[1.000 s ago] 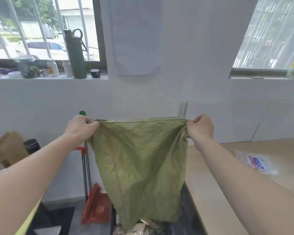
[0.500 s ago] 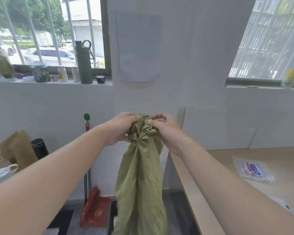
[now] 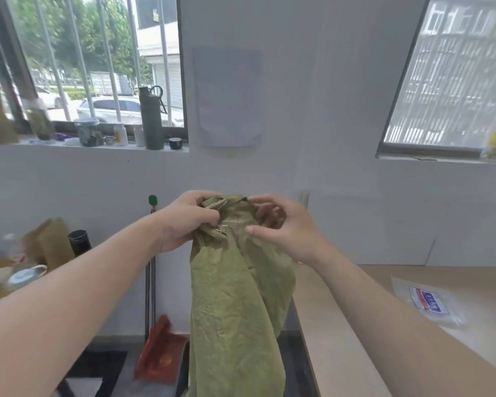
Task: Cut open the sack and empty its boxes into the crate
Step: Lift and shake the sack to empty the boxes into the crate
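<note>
A limp olive-green woven sack (image 3: 235, 305) hangs in front of me, bunched at its top edge. My left hand (image 3: 184, 222) grips the gathered top from the left. My right hand (image 3: 281, 227) is at the top from the right, fingers partly spread, fingertips touching the fabric. The sack's lower end runs out of frame at the bottom. A dark crate edge (image 3: 295, 356) shows below behind the sack; no boxes are visible.
A wooden table (image 3: 355, 325) stands to the right with a clear plastic packet (image 3: 427, 302) on it. A red dustpan (image 3: 161, 353) with a pole leans against the wall on the left. Cups and a brown bag (image 3: 49, 245) sit far left. Bottles line the windowsill (image 3: 152, 118).
One second ago the sack was stretched wide between my hands. They came together and bunched its top. My right hand's fingers have since loosened, and the view has tilted up slightly.
</note>
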The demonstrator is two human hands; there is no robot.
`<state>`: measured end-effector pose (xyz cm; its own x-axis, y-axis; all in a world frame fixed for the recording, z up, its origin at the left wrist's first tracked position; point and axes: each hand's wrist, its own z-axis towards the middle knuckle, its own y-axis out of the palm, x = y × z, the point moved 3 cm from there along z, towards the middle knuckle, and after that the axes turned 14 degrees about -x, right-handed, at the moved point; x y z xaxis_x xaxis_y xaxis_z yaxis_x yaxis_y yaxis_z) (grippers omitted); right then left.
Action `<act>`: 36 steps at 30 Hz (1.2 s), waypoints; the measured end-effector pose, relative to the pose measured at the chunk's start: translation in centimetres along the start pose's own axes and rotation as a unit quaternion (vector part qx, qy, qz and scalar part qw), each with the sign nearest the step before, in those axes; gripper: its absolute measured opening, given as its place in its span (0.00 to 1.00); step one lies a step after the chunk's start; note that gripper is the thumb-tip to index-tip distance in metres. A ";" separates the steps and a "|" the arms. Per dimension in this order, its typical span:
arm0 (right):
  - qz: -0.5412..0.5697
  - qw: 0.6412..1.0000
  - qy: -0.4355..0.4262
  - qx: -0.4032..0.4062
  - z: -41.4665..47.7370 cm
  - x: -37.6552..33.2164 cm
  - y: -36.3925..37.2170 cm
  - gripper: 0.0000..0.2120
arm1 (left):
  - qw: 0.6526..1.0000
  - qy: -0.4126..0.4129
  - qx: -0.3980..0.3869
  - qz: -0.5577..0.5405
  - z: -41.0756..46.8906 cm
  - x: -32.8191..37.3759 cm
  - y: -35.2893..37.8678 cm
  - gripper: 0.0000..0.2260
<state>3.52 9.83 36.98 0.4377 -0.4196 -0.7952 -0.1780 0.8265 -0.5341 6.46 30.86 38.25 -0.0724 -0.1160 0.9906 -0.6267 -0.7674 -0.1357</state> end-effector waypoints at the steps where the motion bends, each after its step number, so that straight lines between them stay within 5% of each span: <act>1: -0.098 0.995 -0.003 0.018 -0.2 0.4 -0.4 0.32 | 1.000 0.001 -0.007 -0.008 -0.2 0.4 -0.4 0.22; 4: -0.243 0.967 0.072 0.001 -0.5 1.8 -0.8 0.47 | 0.999 -0.006 -0.040 -0.022 -0.6 1.6 -1.5 0.22; 11: -0.119 0.992 0.044 0.003 -0.4 2.2 -0.2 0.14 | 0.997 -0.047 -0.065 0.004 -0.7 1.5 -2.2 0.22; 15: -0.081 0.996 0.009 0.023 -0.4 1.2 -0.5 0.11 | 0.991 -0.035 -0.013 0.128 -0.7 1.5 -2.4 0.17; 18: -0.088 0.996 -0.006 0.017 -0.1 0.3 -0.4 0.11 | 0.917 -0.033 0.048 0.395 -1.0 1.8 -2.6 0.08; 20: -0.114 0.993 -0.013 0.018 0.2 -0.6 -0.2 0.11 | 0.840 -0.013 0.087 0.536 -1.4 1.9 -2.0 0.14; 23: -0.124 0.991 -0.036 0.026 0.6 -2.1 -0.1 0.10 | 0.797 0.082 0.104 0.590 -2.1 2.3 -0.3 0.30; 25: -0.117 0.992 -0.053 0.016 0.7 -3.0 -0.2 0.09 | 0.776 0.118 0.095 0.612 -2.2 2.5 0.5 0.29; 30: -0.127 0.989 -0.068 0.022 0.5 -3.9 -0.3 0.10 | 0.828 0.164 0.103 0.526 -2.0 2.9 0.1 0.13; 36: -0.101 0.993 -0.057 0.016 0.3 -3.9 -0.3 0.21 | 0.860 0.141 0.089 0.482 -2.5 2.9 1.6 0.19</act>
<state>2.09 11.35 40.28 0.5585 -0.5338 -0.6349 -0.0497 0.7425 -0.6680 3.27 30.89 40.98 -0.6938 -0.6135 0.3771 -0.0431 -0.4874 -0.8721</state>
